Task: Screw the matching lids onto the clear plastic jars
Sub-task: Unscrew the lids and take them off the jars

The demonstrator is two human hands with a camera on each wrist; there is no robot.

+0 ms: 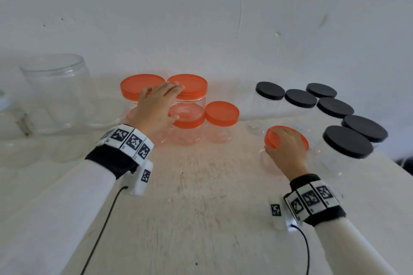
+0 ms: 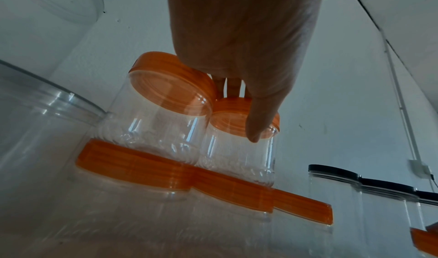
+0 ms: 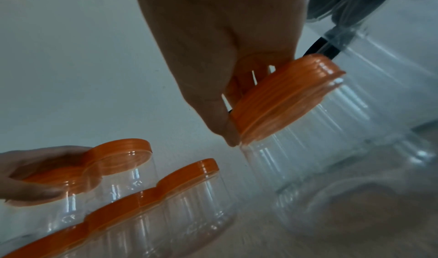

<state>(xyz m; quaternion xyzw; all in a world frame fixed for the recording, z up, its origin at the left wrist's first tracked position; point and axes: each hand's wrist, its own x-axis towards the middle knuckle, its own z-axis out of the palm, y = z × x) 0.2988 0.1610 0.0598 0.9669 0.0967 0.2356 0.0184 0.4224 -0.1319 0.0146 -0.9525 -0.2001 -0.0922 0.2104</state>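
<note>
Head view: right hand [image 1: 286,149] grips orange lid [image 1: 271,138]; left hand [image 1: 156,105] spread over orange-lidded jars [image 1: 187,94]; no legible writing.

left hand [image 1: 156,105] spread flat, right hand [image 1: 285,152] curled, gripping

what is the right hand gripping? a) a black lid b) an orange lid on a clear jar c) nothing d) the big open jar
b: the right hand curls its fingers and thumb around the rim of an orange lid sitting on a clear jar.
</note>
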